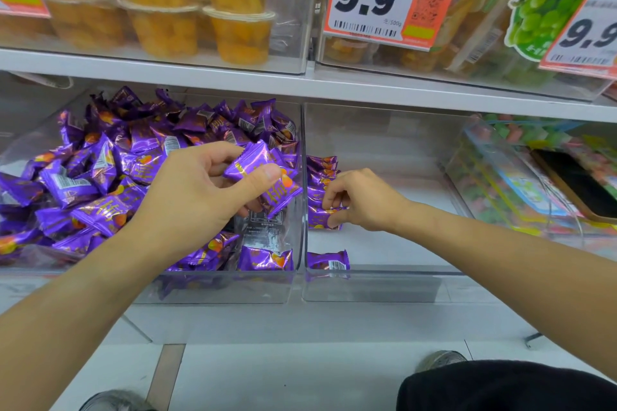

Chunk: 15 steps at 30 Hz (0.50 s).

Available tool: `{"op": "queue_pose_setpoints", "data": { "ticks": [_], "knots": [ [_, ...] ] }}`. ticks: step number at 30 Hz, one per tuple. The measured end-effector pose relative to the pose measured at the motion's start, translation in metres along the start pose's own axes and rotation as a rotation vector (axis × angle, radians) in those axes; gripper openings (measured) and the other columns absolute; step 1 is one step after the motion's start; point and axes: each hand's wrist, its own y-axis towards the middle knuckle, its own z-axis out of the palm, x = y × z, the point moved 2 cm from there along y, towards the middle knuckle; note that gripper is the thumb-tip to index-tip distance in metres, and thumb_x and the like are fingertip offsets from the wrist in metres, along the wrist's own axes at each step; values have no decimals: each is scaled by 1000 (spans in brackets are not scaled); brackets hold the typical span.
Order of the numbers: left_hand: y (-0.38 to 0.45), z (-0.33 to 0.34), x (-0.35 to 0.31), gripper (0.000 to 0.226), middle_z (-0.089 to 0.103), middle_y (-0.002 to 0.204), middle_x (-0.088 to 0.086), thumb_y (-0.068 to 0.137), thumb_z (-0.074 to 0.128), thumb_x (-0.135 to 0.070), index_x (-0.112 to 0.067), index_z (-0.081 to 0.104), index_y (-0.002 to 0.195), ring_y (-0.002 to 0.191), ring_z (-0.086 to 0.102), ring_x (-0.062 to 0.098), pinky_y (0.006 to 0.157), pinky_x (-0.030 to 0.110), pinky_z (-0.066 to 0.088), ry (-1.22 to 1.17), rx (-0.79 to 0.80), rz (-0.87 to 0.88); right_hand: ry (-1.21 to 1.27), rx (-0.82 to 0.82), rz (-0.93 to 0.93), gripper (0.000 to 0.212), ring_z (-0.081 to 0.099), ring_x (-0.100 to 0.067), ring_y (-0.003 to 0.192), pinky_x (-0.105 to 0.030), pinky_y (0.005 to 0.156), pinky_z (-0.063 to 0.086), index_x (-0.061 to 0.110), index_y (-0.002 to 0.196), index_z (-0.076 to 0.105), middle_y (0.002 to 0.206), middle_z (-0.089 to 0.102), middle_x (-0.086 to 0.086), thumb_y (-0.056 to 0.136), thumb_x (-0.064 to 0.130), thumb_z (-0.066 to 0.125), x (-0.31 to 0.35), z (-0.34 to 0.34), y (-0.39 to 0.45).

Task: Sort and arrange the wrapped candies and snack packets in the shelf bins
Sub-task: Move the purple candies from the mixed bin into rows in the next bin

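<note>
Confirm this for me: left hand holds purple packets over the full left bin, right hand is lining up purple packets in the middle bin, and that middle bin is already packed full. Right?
Not quite. The head view shows the middle bin mostly bare, with only a short row of purple packets along its left wall and one loose packet at the front. The rest stands: the left hand holds packets over the full left bin, and the right hand works on the row.

- Heaped candy packets (100, 170) fill the left bin (213, 290).
- At 3 o'clock of it, touching, the middle bin (384, 287) holds a packet row (322, 190) along its left wall.
- A lone packet (329, 260) lies at the row's 6 o'clock.
- Fruit cups (233, 30) sit on the shelf above, at 12 o'clock.
</note>
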Motion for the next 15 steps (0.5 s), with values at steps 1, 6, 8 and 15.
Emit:
{"op": "queue_pose_setpoints", "data": {
  "ticks": [1, 6, 8, 15],
  "knots": [
    [0, 0, 0, 23, 75, 76, 4, 74, 72, -44, -26, 74, 89, 67, 70, 26, 66, 36, 56, -1, -1, 0, 1, 0, 2, 26, 52, -3, 66, -26, 66, 47, 18, 89, 75, 87, 70, 0, 69, 25, 91, -1, 0, 0],
    [1, 0, 1, 20, 75, 75, 5, 75, 73, -45, -31, 74, 89, 68, 70, 30, 67, 38, 57, 6, 6, 1, 1, -11, 3, 29, 55, -4, 69, -33, 69, 52, 21, 89, 74, 87, 70, 1, 67, 28, 91, -2, 1, -1],
    [0, -1, 1, 21, 75, 75, 4, 74, 73, -46, -30, 74, 87, 66, 70, 27, 64, 33, 58, 5, 2, 5, 0, -17, -2, 30, 55, -2, 69, -31, 69, 51, 21, 90, 75, 86, 69, 3, 66, 30, 92, 0, -4, -3],
    [1, -4, 0, 26, 74, 73, 5, 75, 72, -43, -22, 73, 90, 64, 70, 24, 61, 27, 58, 10, -12, -4, 224, 65, -11, 19, 64, -7, 68, -14, 63, 46, 20, 83, 75, 78, 73, 4, 74, 32, 87, 24, -13, -36]
  ]
}}
